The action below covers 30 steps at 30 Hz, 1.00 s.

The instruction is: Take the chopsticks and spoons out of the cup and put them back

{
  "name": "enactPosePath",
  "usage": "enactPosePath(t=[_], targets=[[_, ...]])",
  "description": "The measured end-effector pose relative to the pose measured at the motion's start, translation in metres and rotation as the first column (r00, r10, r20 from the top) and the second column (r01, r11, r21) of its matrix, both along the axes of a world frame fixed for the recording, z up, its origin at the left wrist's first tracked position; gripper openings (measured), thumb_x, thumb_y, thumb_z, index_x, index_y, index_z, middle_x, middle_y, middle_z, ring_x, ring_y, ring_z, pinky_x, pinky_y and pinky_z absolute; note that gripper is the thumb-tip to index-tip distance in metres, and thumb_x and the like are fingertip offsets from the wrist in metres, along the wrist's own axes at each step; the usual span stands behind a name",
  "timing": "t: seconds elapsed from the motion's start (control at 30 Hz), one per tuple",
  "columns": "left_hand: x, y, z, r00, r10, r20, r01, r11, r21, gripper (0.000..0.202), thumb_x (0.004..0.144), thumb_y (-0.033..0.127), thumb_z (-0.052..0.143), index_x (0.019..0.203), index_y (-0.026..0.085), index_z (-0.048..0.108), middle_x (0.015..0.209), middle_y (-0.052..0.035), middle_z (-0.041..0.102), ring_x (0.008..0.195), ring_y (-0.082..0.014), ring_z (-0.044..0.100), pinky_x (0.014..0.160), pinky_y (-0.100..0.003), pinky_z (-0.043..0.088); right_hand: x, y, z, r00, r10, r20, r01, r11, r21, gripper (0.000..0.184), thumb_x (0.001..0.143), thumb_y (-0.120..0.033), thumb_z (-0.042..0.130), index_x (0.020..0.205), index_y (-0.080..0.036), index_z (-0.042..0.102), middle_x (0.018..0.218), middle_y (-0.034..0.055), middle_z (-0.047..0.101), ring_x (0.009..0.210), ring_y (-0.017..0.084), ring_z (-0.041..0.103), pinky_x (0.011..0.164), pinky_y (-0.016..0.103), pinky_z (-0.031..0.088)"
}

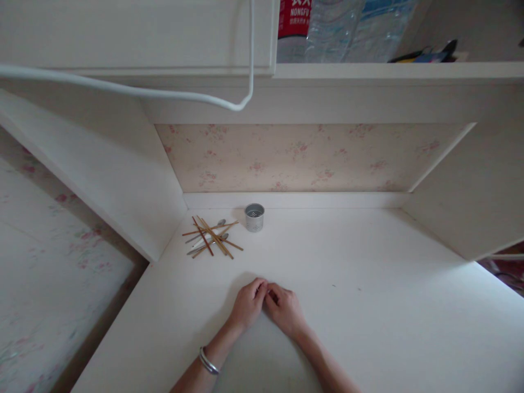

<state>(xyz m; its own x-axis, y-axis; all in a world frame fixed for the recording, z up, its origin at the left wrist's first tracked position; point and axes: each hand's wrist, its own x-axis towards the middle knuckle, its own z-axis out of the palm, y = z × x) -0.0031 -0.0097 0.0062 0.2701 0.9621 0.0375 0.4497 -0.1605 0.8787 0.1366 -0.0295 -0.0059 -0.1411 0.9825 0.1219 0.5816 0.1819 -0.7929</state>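
Note:
My left hand [248, 302] rests on the white tabletop, its fingers curled closed. Against it, fingertips touching, lies my right hand [285, 309], also closed, and nothing shows in either one. Ahead and to the left is a loose, crisscrossed pile of wooden chopsticks [209, 233]. Metal spoons [221, 222] lie among them, partly covered. Just right of the pile stands a silver metal cup [254, 218] with small holes in its wall and base, upright with its mouth up. Both hands are apart from the pile and the cup.
A white desk [368, 327] has side panels left and right and a floral wall behind. Overhead, a shelf [388, 71] holds plastic bottles [335, 30] and a red-labelled item [293, 22]. A white bent rod [184, 98] crosses the upper left.

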Motion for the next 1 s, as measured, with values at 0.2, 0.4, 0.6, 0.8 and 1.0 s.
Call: enactPosePath(t=[0.2, 0.4, 0.6, 0.8, 1.0], targets=[[0.0, 0.0, -0.001, 1.0, -0.004, -0.002, 0.004, 1.0, 0.003, 0.036, 0.096, 0.042, 0.035, 0.09, 0.021, 0.064, 0.083, -0.0029, 0.068, 0.079, -0.017, 0.062, 0.073, -0.025, 0.044, 0.0, 0.0, -0.002, 1.0, -0.002, -0.01, 0.002, 1.0, -0.002, 0.022, 0.088, -0.023, 0.047, 0.095, -0.019, 0.068, 0.074, 0.0028, 0.07, 0.063, 0.015, 0.061, 0.061, 0.023, 0.042], [0.0, -0.001, 0.001, 1.0, -0.001, 0.008, 0.001, 1.0, 0.004, 0.036, 0.096, 0.042, 0.036, 0.09, 0.021, 0.065, 0.081, -0.0025, 0.068, 0.077, -0.017, 0.062, 0.072, -0.026, 0.044, 0.0, 0.0, -0.001, 1.0, -0.004, 0.005, 0.004, 1.0, -0.003, 0.022, 0.089, -0.025, 0.046, 0.093, -0.019, 0.067, 0.073, 0.0027, 0.069, 0.063, 0.015, 0.061, 0.061, 0.023, 0.041], [-0.004, 0.007, -0.001, 0.999, -0.026, 0.02, 0.026, 1.0, -0.006, 0.035, 0.094, 0.042, 0.039, 0.094, 0.02, 0.066, 0.083, -0.0032, 0.07, 0.078, -0.0168, 0.064, 0.072, -0.025, 0.047, 0.0, 0.0, -0.002, 1.0, -0.005, 0.015, 0.005, 1.0, -0.004, 0.023, 0.09, -0.025, 0.047, 0.101, -0.02, 0.067, 0.077, 0.0032, 0.071, 0.065, 0.015, 0.062, 0.061, 0.023, 0.041], [-0.056, 0.088, 0.024, 0.936, 0.187, -0.298, -0.091, 0.947, 0.308, 0.029, 0.093, 0.033, 0.041, 0.096, 0.018, 0.065, 0.096, -0.0057, 0.069, 0.083, -0.0155, 0.065, 0.079, -0.027, 0.051, -0.002, 0.001, -0.007, 0.996, -0.012, 0.088, 0.012, 1.0, 0.005, 0.026, 0.093, -0.031, 0.045, 0.088, -0.02, 0.069, 0.068, 0.0011, 0.068, 0.056, 0.013, 0.058, 0.055, 0.022, 0.035], [-0.115, 0.178, 0.044, 0.793, 0.296, -0.532, -0.116, 0.931, 0.345, 0.035, 0.09, 0.035, 0.046, 0.111, 0.015, 0.065, 0.123, -0.0139, 0.061, 0.121, -0.0269, 0.051, 0.107, -0.043, 0.034, -0.004, 0.007, -0.006, 0.99, -0.044, 0.136, 0.044, 0.999, 0.005, 0.026, 0.093, -0.031, 0.046, 0.088, -0.021, 0.069, 0.066, 0.0003, 0.068, 0.054, 0.012, 0.058, 0.055, 0.021, 0.034]])
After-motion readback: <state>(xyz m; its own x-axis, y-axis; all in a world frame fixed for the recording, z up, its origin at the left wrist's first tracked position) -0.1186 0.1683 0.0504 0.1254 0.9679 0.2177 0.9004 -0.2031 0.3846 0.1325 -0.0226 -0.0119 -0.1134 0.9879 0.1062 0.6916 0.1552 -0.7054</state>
